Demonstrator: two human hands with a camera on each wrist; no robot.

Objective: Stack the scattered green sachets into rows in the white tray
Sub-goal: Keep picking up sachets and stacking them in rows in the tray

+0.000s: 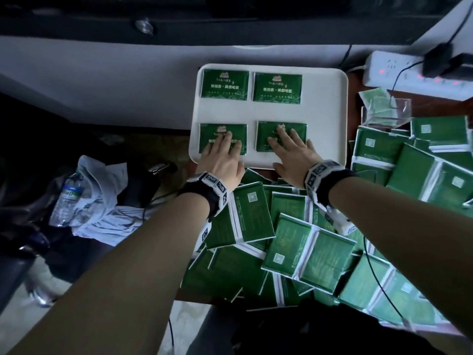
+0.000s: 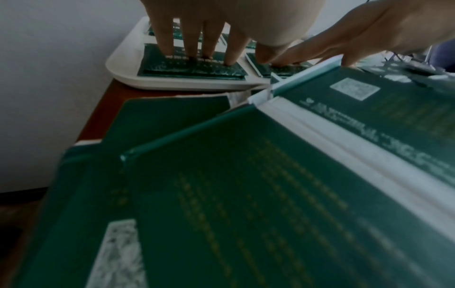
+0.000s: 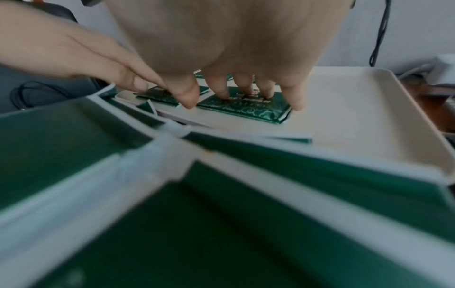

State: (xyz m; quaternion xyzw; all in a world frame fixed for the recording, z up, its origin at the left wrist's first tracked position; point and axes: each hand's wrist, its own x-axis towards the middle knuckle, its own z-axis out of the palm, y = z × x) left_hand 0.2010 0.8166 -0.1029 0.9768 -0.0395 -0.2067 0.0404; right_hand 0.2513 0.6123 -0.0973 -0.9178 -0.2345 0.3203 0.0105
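The left hand [image 1: 222, 160] is pressing flat, fingers straight and grasping nothing, on the sachet stack [image 1: 222, 131] at the white tray [image 1: 327, 119]'s near-left corner; the right hand [image 1: 294, 155] is likewise pressing open-fingered on the neighbouring stack [image 1: 266, 139] along the near edge; two more stacks [image 1: 225, 84] are lying along the far edge; loose sachets [image 1: 307, 252] are lying heaped beside the tray's near and right edges.

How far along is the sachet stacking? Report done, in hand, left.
Done: four sachet stacks sit two by two in the white tray. In hand: left hand and right hand press flat on the near stacks. Left: the scattered sachets beside the tray.
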